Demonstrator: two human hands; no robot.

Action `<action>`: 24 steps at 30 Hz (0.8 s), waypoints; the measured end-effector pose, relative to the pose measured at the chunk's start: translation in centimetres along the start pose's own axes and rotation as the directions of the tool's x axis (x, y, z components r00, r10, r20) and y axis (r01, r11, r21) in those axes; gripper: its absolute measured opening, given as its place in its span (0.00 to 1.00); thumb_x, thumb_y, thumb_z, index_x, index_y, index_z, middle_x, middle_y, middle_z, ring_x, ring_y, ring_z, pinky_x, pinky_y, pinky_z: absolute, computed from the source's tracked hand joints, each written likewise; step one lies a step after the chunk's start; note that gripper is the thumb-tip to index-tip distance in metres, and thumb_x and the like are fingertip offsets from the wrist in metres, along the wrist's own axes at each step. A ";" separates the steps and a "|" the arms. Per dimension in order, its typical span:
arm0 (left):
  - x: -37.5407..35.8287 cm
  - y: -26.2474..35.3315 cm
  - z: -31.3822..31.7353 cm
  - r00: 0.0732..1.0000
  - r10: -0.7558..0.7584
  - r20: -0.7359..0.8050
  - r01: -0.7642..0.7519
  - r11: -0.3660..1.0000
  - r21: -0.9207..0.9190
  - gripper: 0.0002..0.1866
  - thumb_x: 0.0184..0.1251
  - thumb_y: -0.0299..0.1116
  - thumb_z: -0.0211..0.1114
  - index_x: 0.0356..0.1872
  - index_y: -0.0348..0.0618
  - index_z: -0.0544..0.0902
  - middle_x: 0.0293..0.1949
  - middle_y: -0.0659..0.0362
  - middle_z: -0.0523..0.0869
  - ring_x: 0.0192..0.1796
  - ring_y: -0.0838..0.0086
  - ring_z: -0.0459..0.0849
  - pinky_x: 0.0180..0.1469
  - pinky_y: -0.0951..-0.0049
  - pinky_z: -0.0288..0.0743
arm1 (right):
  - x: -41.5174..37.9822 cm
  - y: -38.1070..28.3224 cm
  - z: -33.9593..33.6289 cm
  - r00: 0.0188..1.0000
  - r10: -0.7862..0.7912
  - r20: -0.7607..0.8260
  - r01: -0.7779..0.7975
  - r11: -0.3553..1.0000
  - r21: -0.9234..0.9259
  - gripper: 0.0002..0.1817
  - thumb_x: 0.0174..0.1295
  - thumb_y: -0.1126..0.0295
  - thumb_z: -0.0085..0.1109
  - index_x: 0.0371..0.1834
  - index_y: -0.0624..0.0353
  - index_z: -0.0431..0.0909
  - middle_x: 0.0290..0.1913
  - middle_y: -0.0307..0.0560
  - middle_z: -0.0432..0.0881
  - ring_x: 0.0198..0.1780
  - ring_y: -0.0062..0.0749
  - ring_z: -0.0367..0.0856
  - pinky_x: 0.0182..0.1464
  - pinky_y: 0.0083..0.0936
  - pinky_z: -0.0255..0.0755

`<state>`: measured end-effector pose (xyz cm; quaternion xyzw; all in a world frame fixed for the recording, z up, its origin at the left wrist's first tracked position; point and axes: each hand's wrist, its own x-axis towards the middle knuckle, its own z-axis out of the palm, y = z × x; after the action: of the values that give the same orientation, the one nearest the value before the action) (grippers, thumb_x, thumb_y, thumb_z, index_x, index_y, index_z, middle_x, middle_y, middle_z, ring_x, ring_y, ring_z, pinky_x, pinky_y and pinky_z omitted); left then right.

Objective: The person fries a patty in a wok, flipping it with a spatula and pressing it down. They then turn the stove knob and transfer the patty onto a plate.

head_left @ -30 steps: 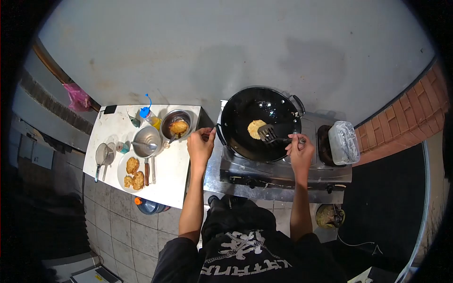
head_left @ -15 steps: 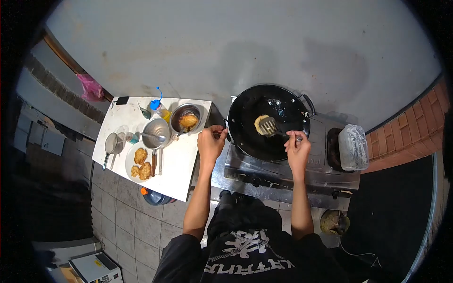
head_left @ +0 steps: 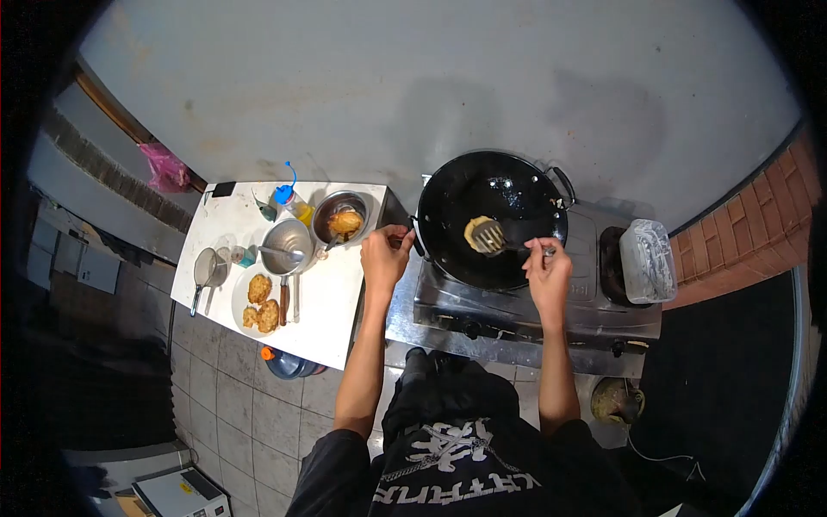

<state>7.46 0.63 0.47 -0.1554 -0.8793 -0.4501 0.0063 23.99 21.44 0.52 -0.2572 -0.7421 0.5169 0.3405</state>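
My right hand (head_left: 549, 271) is closed around the handle of a slotted spatula (head_left: 491, 239). The spatula's head lies over a pale yellow fritter (head_left: 472, 227) and covers part of it, inside a large black wok (head_left: 482, 185) on the stove. My left hand (head_left: 385, 257) pinches the wok's left handle (head_left: 417, 234); the fingers hide part of that handle. Just left of this hand, a metal bowl (head_left: 326, 207) holds a golden battered piece (head_left: 346, 222) and a spoon.
On the white table (head_left: 332, 297) are a plate (head_left: 241, 306) of fried fritters, a saucepan (head_left: 284, 234), a strainer (head_left: 205, 267) and a blue-capped bottle (head_left: 284, 195). A clear plastic container (head_left: 648, 263) stands right of the wok. The wall is directly behind the stove.
The spatula head has shifted slightly toward me in the wok, with the fritter still partly under it. My left hand keeps its hold on the wok handle.
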 end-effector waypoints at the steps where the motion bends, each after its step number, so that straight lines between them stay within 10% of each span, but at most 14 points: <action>1: -0.1 0.1 -0.1 0.999 0.032 -0.012 -0.032 0.999 0.008 0.11 0.57 0.36 0.72 0.34 0.37 0.87 0.28 0.50 0.88 0.32 0.62 0.88 0.37 0.67 0.79 | 0.2 -0.2 -0.5 0.999 0.029 -0.035 -0.030 0.998 -0.050 0.08 0.68 0.72 0.54 0.36 0.68 0.77 0.24 0.46 0.81 0.23 0.22 0.80 0.24 0.21 0.70; 24: 0.2 0.5 -0.4 0.997 0.081 0.007 -0.081 0.992 0.094 0.13 0.57 0.37 0.72 0.33 0.35 0.87 0.28 0.49 0.88 0.33 0.61 0.89 0.38 0.67 0.79 | -0.3 -0.5 -3.0 0.993 -0.052 -0.108 0.058 0.997 0.057 0.07 0.67 0.75 0.55 0.38 0.70 0.78 0.26 0.43 0.81 0.23 0.17 0.78 0.23 0.16 0.68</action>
<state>7.35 0.63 1.19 -0.1912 -0.8925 -0.4073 0.0306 26.49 22.88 1.63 -0.2535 -0.7137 0.5151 0.4013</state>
